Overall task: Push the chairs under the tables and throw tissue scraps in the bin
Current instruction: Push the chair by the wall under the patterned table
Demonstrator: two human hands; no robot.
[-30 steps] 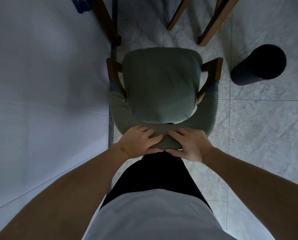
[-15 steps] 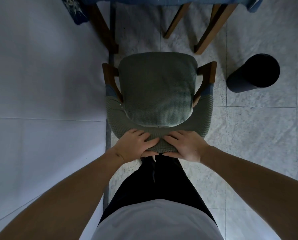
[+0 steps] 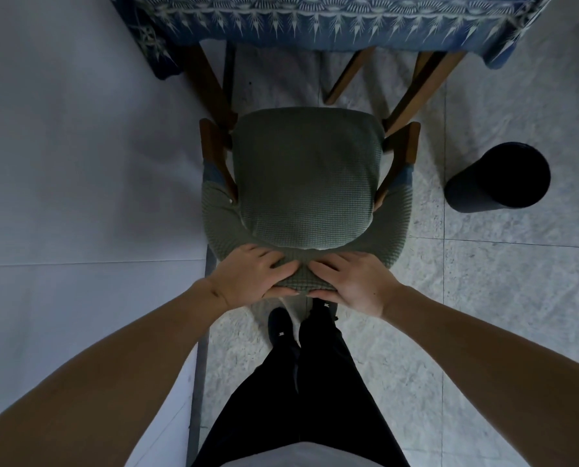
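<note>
A wooden chair (image 3: pixel 306 183) with a grey-green knitted cover stands in front of me, its seat facing a table (image 3: pixel 332 25) draped in a blue patterned cloth. My left hand (image 3: pixel 251 278) and my right hand (image 3: pixel 352 281) grip the top of the backrest side by side, fingers over the front and thumbs behind. The seat's front edge is just short of the tablecloth's hem. A dark round bin (image 3: pixel 498 178) stands on the floor to the right of the chair. No tissue scraps are in view.
A white wall (image 3: pixel 79 197) runs close along the chair's left side. The wooden table legs (image 3: pixel 214 92) stand just ahead of the chair. Grey marble floor tiles (image 3: pixel 483 298) spread to the right. My feet are right behind the chair.
The chair has gone forward towards the table under both hands, and I have stepped after it. The tablecloth has come into view at the top.
</note>
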